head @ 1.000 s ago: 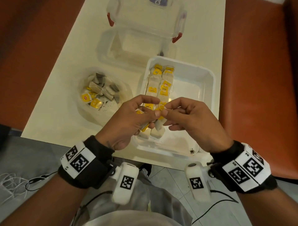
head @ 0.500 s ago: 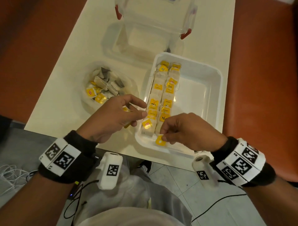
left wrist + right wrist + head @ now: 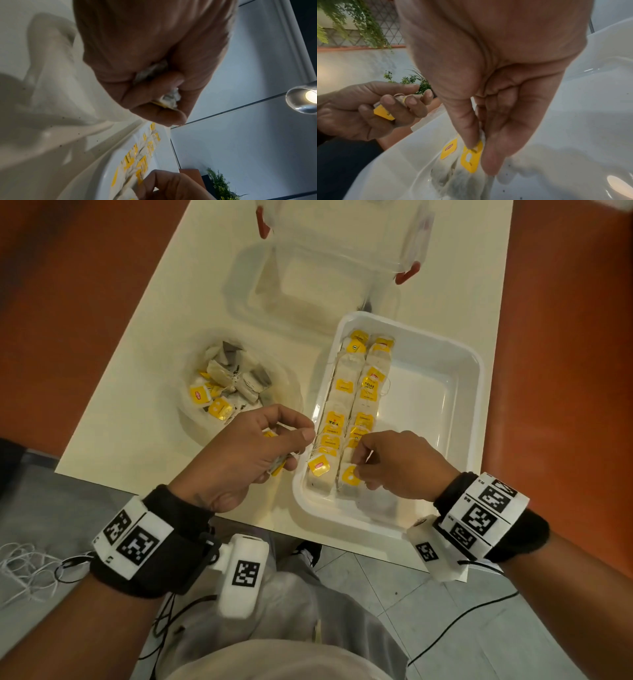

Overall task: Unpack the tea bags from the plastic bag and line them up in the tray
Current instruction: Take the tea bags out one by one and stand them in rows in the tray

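Note:
A white tray [image 3: 442, 419] on the cream table holds two columns of tea bags [image 3: 356, 392] with yellow tags along its left side. My right hand [image 3: 359, 462] reaches into the tray's near end and pinches a tea bag [image 3: 349, 481] at the foot of the second column; in the right wrist view thumb and index finger of that hand [image 3: 479, 155] flank its yellow tag [image 3: 471, 159]. My left hand [image 3: 296, 445] hovers just left of the tray rim and grips another tea bag [image 3: 383, 113]. The clear plastic bag [image 3: 191, 422] lies further left with several loose tea bags [image 3: 226, 381].
A clear storage box with red latches [image 3: 342, 241] and its lid [image 3: 308, 299] sit at the far end of the table. Orange seats [image 3: 568, 371] flank the table. The table's near edge [image 3: 154, 491] runs under my wrists. Cables [image 3: 27, 570] lie on the floor.
My hands were together above the tray and have parted. The right hand went down to the tray's near end with one tea bag. The left hand drew back left with another.

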